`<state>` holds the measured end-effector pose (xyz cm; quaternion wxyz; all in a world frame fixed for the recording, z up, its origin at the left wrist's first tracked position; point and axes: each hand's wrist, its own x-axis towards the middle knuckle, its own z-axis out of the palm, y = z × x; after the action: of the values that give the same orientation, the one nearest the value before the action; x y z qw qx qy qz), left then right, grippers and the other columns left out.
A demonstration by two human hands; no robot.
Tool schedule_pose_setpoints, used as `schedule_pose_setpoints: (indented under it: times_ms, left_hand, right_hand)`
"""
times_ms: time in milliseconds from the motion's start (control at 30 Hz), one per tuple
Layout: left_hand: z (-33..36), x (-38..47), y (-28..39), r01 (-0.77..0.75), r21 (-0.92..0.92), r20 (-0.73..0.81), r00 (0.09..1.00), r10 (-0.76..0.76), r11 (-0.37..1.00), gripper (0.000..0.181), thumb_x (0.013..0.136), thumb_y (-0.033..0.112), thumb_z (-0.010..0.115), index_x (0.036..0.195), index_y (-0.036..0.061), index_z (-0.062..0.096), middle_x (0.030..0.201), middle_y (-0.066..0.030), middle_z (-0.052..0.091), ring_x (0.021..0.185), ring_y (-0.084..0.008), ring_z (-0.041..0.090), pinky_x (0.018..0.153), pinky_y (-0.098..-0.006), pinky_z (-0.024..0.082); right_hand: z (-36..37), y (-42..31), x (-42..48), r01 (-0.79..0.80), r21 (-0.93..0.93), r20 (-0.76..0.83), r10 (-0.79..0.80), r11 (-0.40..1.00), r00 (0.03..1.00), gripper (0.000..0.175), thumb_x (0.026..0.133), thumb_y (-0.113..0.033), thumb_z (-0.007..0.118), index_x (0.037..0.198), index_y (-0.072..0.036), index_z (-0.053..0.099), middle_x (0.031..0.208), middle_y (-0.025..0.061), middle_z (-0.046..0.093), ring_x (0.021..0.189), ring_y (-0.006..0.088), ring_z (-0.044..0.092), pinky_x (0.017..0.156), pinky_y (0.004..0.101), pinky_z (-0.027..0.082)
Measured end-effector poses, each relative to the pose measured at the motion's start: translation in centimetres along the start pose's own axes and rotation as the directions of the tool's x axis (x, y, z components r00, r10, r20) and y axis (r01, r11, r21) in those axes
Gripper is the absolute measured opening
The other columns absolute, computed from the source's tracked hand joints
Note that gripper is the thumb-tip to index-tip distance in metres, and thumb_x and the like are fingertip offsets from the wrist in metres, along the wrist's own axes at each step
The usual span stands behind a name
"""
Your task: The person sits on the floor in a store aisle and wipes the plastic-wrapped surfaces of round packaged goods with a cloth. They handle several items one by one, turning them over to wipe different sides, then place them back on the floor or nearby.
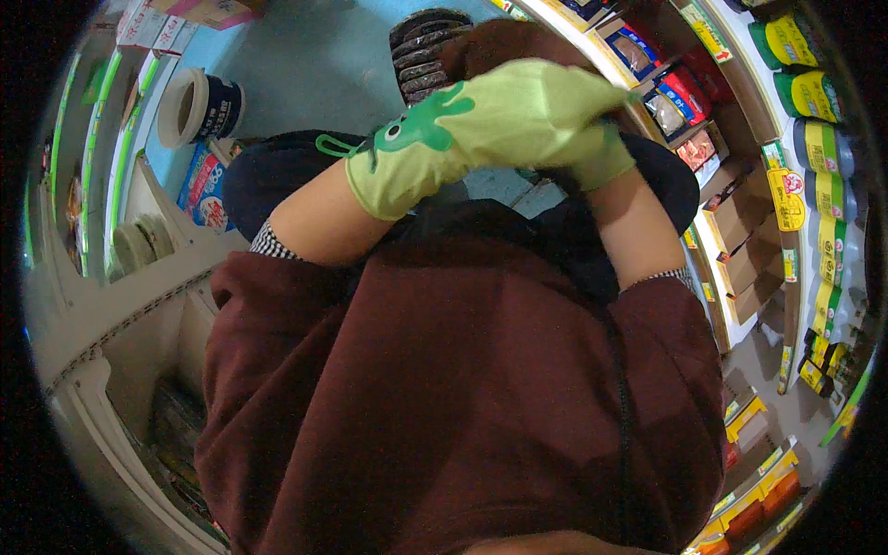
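Note:
My left hand (527,107), in a light green glove with a darker green cartoon animal on its back, reaches across in front of my body. It overlaps my right hand (602,156), which wears a matching glove and is partly blurred. The two gloves touch near the right wrist. The fingers of both hands are bunched or hidden, so what they grip cannot be told. Below the hands are my dark-clothed knees (277,170) and the front of a maroon top (444,333).
Shelves with packaged goods (805,97) curve along the right. At upper left stands an open tub (184,107) near a blue printed package (207,187). A ridged dark object (427,55) and a brown rounded thing (513,45) lie ahead. Beige shelving (139,298) is at left.

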<state>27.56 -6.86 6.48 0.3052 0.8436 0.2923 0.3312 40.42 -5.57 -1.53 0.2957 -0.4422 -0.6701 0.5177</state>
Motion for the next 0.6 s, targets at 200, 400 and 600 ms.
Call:
schedule_pose_setpoints:
  times_ms: [200, 400, 600]
  left_hand:
    - [-4.5, -6.8, -8.6, 0.246, -0.254, -0.467, 0.816, -0.341, 0.935, 0.038, 0.095, 0.018, 0.056, 0.127, -0.0019, 0.054, 0.117, -0.0099, 0.063, 0.104, -0.0177, 0.059, 0.093, -0.0303, 0.045]
    - [3.6, -17.5, -20.4, 0.723, 0.371, -0.078, 0.65, -0.756, 0.583, 0.044, 0.077, 0.025, 0.068, 0.115, 0.004, 0.06, 0.1, -0.0207, 0.065, 0.096, -0.0382, 0.062, 0.085, -0.0448, 0.049]
    - [8.6, -19.5, -23.9, 0.757, 0.592, -0.128, 0.426, -0.895, 0.276, 0.078, 0.072, 0.034, 0.075, 0.136, 0.0047, 0.04, 0.132, -0.0157, 0.051, 0.129, -0.0349, 0.041, 0.104, -0.0485, 0.037]
  right_hand:
    - [-5.3, -1.3, 0.4, 0.126, -0.521, -0.066, -0.188, 0.844, 0.98, 0.035, 0.091, -0.015, 0.052, 0.123, -0.004, 0.057, 0.113, 0.0112, 0.064, 0.102, 0.0201, 0.059, 0.09, 0.032, 0.046]
    - [-6.9, -1.6, 0.9, 0.132, -0.757, -0.034, -0.241, 0.64, 0.97, 0.034, 0.09, -0.014, 0.053, 0.122, -0.004, 0.056, 0.111, 0.0114, 0.063, 0.1, 0.0209, 0.059, 0.088, 0.0327, 0.047]
    - [-7.5, -2.3, 2.2, 0.119, -0.829, -0.013, -0.232, 0.547, 0.973, 0.033, 0.089, -0.013, 0.053, 0.12, -0.003, 0.056, 0.109, 0.0115, 0.063, 0.099, 0.0217, 0.06, 0.086, 0.0334, 0.047]
